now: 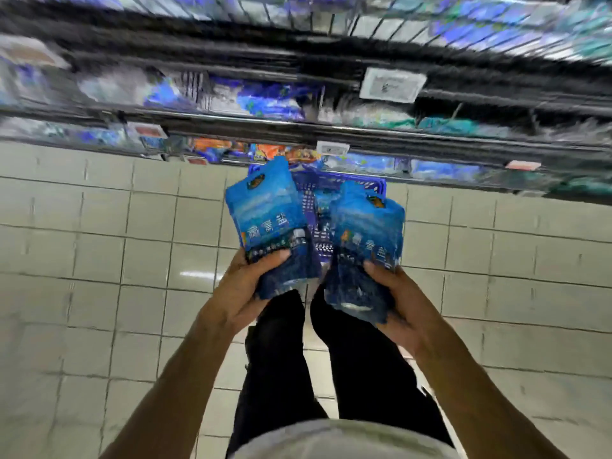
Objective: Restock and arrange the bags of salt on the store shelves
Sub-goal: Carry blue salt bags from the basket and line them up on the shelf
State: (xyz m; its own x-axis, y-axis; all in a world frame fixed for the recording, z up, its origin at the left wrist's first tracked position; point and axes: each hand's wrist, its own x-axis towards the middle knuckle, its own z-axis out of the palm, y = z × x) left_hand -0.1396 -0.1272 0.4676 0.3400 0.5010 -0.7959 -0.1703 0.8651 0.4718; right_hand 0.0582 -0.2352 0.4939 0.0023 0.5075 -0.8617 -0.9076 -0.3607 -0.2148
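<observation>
Hands (245, 289) around blue salt bags (271, 223)

You can make out large pale characters ending in 盐 on the glossy blue plastic salt bag (270, 223) you hold; shelf tags blur beyond reading.

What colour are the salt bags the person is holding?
Blue, lighter at the top and darker toward the bottom, on both the left bag and the right bag; the head view shows this.

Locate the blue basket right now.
Head view, centre: the blue basket sits on the tiled floor below the shelves, mostly hidden behind the two held salt bags.
</observation>
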